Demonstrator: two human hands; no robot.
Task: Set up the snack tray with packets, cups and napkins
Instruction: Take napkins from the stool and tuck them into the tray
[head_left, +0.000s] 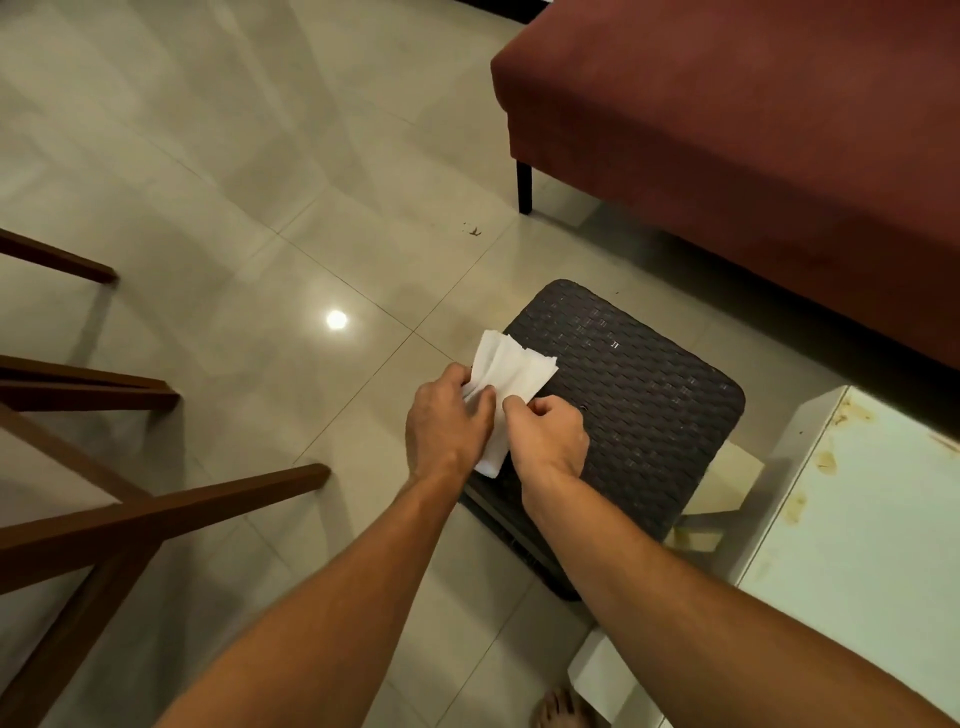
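Gripping napkin (511, 371), 2 hands, above stool (649, 395).

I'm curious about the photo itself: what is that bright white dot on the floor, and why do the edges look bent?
In the head view, the dot is a lamp's glare on the glossy floor tiles; the wide lens bows the chair legs and sofa near the edges; the light is dim and warm; the hands, left and right, look slightly soft around the napkin.
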